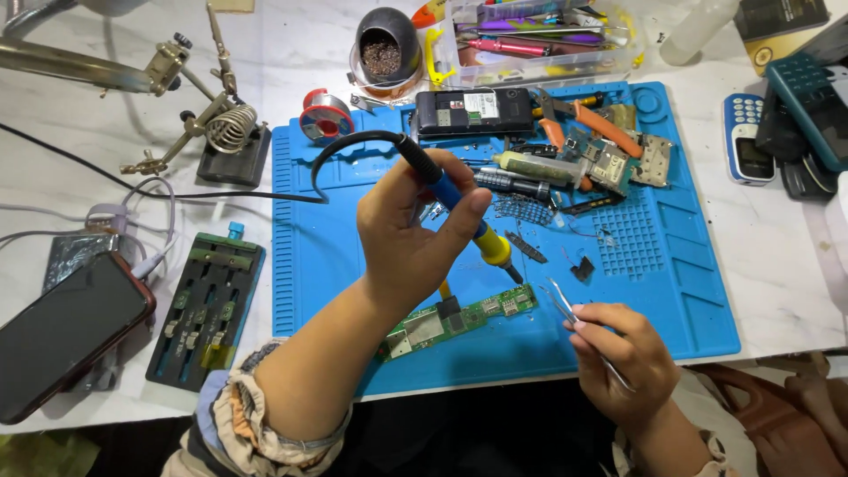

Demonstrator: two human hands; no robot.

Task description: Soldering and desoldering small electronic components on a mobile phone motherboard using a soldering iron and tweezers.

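Observation:
My left hand (411, 234) grips a blue and yellow soldering iron (468, 216), its black cable curving off to the left. The iron's tip sits just above the right end of a green circuit board (477, 314) lying on the blue work mat (318, 256). My right hand (623, 353) pinches metal tweezers (565, 305), whose points rest beside the board's right end. My left wrist covers the board's left part.
A board holder (205, 305) and a dark phone (66, 331) lie at the left. A helping-hands stand (225, 132), solder spool (325, 115) and tip cleaner (387, 49) stand behind. An open phone (473, 110), orange-handled pliers (587, 124), loose parts and a clear box (530, 35) crowd the back; phones (746, 137) lie at the right.

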